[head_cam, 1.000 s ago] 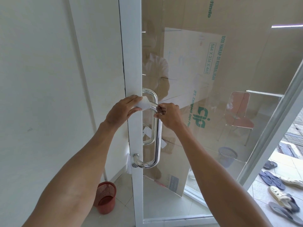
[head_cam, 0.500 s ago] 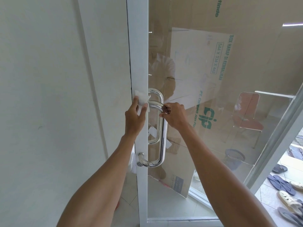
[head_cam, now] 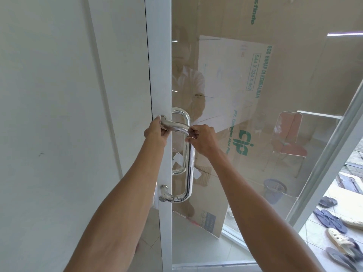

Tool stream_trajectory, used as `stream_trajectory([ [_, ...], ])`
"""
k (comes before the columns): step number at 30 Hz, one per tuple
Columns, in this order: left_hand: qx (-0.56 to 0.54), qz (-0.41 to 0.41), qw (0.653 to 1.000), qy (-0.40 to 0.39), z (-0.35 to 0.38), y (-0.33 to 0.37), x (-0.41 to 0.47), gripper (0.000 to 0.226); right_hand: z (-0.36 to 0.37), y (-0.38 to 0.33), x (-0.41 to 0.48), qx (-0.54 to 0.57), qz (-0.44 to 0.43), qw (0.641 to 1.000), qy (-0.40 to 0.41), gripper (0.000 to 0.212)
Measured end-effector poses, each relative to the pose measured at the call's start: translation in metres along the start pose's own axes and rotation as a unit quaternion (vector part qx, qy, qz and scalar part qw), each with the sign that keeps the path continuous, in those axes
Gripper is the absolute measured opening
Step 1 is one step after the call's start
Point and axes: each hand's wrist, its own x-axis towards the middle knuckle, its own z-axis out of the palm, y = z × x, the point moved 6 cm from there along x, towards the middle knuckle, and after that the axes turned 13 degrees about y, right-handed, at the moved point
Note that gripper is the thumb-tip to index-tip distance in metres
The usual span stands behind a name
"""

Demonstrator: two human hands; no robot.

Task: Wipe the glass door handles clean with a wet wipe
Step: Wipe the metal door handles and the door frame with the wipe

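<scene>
The wet wipe (head_cam: 160, 117) is clenched onto the handle (head_cam: 189, 163) top by the left hand (head_cam: 155, 132), the bend gripped by the right hand (head_cam: 202, 139), the long shaft likely yet to be wiped.

White door frame (head_cam: 159, 75), silver door handle (head_cam: 189, 158).
The wet wipe (head_cam: 159, 117) was white; the tan cardboard box (head_cam: 225, 79) bore green lettering, the chair (head_cam: 290, 134) was dusky red, the basket (head_cam: 275, 190) dark blue, the flip-flops (head_cam: 328, 220) navy.
</scene>
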Motion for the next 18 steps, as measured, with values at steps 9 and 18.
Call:
stream_trajectory([
  [9,0.033,0.027,0.999,0.012,-0.013,-0.030,-0.017,0.040,0.001,-0.002,0.000,-0.015,-0.018,1.000,-0.010,0.024],
  [18,0.148,0.162,0.973,0.079,0.001,-0.053,-0.035,0.033,-0.012,0.010,-0.005,0.199,0.088,0.976,-0.015,0.049],
])
